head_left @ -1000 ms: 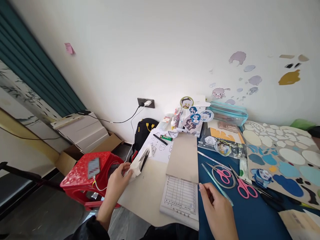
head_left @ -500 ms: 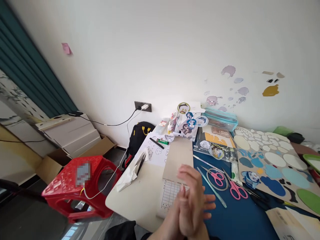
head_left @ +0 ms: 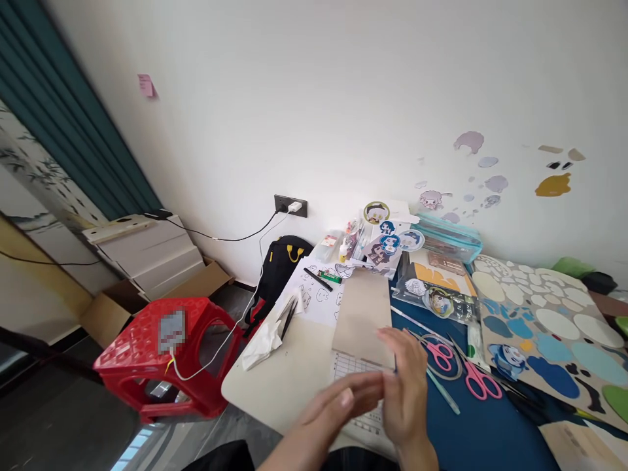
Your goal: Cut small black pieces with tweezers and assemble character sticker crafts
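Observation:
My left hand (head_left: 338,405) reaches in from the bottom, fingers stretched out and lying close together, pointing right. Its fingertips meet or overlap the edge of my right hand (head_left: 406,389); I cannot tell whether they press on it. My right hand is raised on edge with its fingers extended up and to the left, and I see nothing held in either one. Beneath them lies a white sheet with a printed grid (head_left: 350,367), partly hidden. A flat grey-beige board (head_left: 364,314) covers its upper part, close to my right fingertips.
Right of my hands, pink scissors (head_left: 483,381) and a pale green pen (head_left: 444,392) lie on a blue mat (head_left: 456,435). Farther right is a board of coloured cutouts (head_left: 540,340). Black tweezers (head_left: 289,317) and crumpled tissue (head_left: 262,343) lie left. A red stool (head_left: 147,340) stands beside the table.
My hands were pressed palm to palm and crossed; now they have turned and spread apart somewhat, the left one lying lower to the left. The view has shifted slightly left.

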Demonstrator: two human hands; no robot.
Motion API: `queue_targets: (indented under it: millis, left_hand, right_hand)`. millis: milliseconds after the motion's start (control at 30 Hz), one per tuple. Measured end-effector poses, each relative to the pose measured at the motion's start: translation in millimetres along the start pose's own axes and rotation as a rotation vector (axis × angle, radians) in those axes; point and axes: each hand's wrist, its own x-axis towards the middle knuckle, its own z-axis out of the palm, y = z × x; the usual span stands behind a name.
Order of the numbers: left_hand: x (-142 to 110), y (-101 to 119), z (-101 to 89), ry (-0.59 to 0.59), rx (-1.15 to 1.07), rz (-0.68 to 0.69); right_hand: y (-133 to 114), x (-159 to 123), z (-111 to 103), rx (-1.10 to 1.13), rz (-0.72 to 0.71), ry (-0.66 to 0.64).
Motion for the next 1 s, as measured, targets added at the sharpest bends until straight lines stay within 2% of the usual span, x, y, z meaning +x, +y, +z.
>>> queue_targets:
  millis: [33,67,133,167,200,233,333,433,500,633,733,800,867,1000]
  left_hand:
    - [-5.7,6.9,-14.3,0.052,0.091,-0.002]
    - [-10.3,11.6,-31.8,0.221,0.377,0.018]
    - [-15.6,13.1,-73.0,0.633,0.921,0.084]
    - [-16.6,10.1,-93.9,0.787,1.151,0.097]
    - [-17.0,5.2,-113.4,0.886,1.336,0.078]
    - [-17.1,-0.5,-130.1,0.930,1.469,0.032]
    - [-18.4,-14.9,-160.5,0.940,1.677,-0.111]
    - [-23.2,-15.8,-169.2,0.975,1.683,-0.153]
    - [-27.5,-9.6,-171.1,0.999,1.545,-0.162]
    - [-33.3,7.3,-168.3,1.026,1.108,-0.138]
    - [-29.5,15.5,-155.7,0.906,0.758,-0.079]
    - [-21.5,15.4,-143.1,0.819,0.661,-0.065]
    - [-9.5,10.7,-129.9,0.757,0.743,-0.035]
    - [19.5,-0.7,-114.8,0.660,1.234,0.049]
  right_hand:
    - [7.3,-0.9,-1.7,-0.007,0.108,0.037]
    - [13.0,-2.8,-2.7,-0.008,0.217,0.069]
    - [18.5,-8.8,-2.2,0.023,0.403,0.099]
    - [18.4,-12.0,-0.8,0.046,0.475,0.095]
    - [16.9,-14.9,1.2,0.069,0.529,0.081]
    - [14.6,-17.0,3.6,0.086,0.564,0.061]
    - [8.0,-18.3,10.1,0.088,0.592,-0.008]
    - [6.5,-14.9,11.9,0.049,0.601,-0.036]
    - [7.7,-13.0,11.0,0.024,0.619,-0.036]
    - [9.8,-12.1,11.2,0.003,0.653,-0.053]
    - [9.8,-12.2,15.6,-0.002,0.631,-0.066]
    - [9.8,-12.0,19.1,-0.009,0.600,-0.083]
    - [10.3,-11.7,21.4,-0.017,0.588,-0.105]
    - [13.8,-11.1,19.4,-0.026,0.600,-0.109]
